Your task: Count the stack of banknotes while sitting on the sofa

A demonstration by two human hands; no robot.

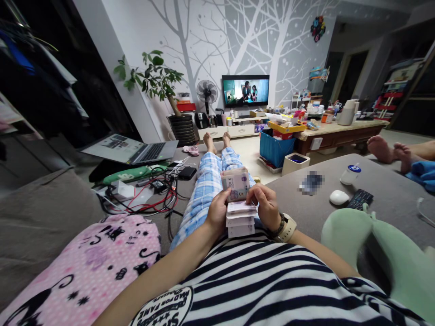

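Banknotes [238, 184], one wad, notes too many to count: between your two hands, lower ends spread downward below the fingers.
Left hand [217, 210], one: fingers closed round the wad's side, thumb across its face, seemingly to keep it steady.
Right hand [266, 206], one: fingers curled nearly together, tips pinching the notes, probably to control their loose part.
Right of the fingers: one mouse [339, 197], one keyboard [360, 199], likely kept within your reach.
Far left of them: one laptop [132, 149], open.
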